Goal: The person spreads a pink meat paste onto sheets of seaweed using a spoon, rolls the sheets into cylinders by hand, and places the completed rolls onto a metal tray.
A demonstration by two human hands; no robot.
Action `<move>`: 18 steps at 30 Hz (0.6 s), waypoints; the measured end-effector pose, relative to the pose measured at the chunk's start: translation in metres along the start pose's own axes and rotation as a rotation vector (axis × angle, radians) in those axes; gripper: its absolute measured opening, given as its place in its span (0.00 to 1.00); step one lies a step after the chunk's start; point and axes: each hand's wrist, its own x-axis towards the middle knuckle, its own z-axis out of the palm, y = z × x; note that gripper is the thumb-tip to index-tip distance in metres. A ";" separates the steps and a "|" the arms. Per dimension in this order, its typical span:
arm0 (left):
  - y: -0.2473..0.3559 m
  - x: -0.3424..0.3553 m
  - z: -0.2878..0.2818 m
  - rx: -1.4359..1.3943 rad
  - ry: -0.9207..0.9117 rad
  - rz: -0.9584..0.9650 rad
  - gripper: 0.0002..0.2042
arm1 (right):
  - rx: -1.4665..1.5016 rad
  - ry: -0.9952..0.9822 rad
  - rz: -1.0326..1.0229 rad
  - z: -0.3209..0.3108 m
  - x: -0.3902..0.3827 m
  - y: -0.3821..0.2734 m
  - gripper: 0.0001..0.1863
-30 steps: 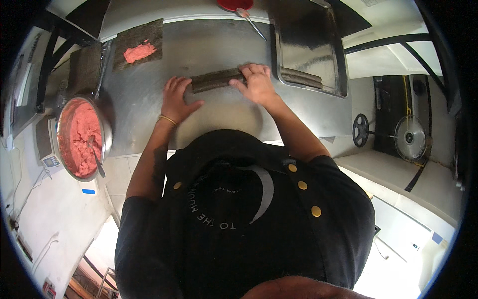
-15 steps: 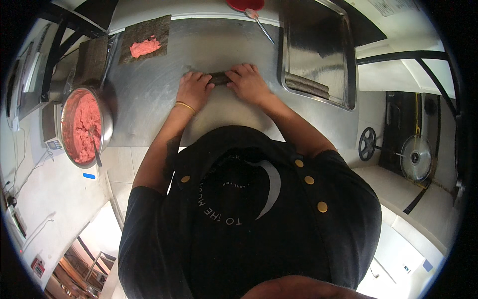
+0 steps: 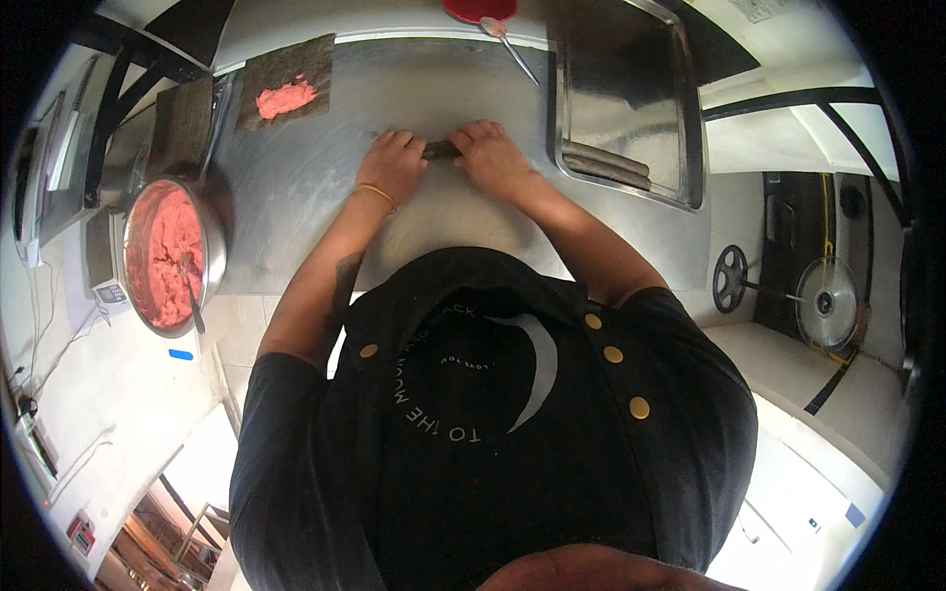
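Both my hands rest on a dark green seaweed roll [image 3: 439, 150] that lies crosswise on the steel worktop [image 3: 296, 187]. My left hand [image 3: 393, 165] has its fingers curled over the left end, and my right hand [image 3: 487, 161] covers the right end. Only a short stretch of the roll shows between them; whatever is inside it is hidden. To the far left lies a flat seaweed sheet [image 3: 320, 61] with a mound of pink paste [image 3: 285, 98] on it.
A metal bowl [image 3: 214, 241] of pink paste with a spoon [image 3: 193, 295] stands at the left edge. At the right, a metal tray [image 3: 631, 133] holds finished-looking seaweed rolls [image 3: 606, 164]. Another spoon [image 3: 512, 54] leans from a red dish [image 3: 478, 8] at the back.
My hands have drawn slightly closer together over the roll, so less of it shows between them. The seaweed sheet, bowl and tray stay where they were.
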 end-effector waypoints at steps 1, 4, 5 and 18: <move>0.003 0.002 -0.005 0.008 -0.026 -0.007 0.18 | 0.000 -0.021 0.000 -0.001 0.001 0.001 0.21; 0.010 0.015 -0.019 0.009 -0.134 -0.045 0.16 | 0.004 -0.075 -0.005 -0.003 0.005 0.004 0.21; 0.012 0.019 -0.022 0.004 -0.176 -0.059 0.14 | 0.007 -0.086 -0.009 -0.002 0.007 0.006 0.21; -0.006 -0.012 -0.014 -0.025 -0.151 -0.008 0.15 | -0.053 -0.185 0.002 0.005 -0.009 -0.019 0.18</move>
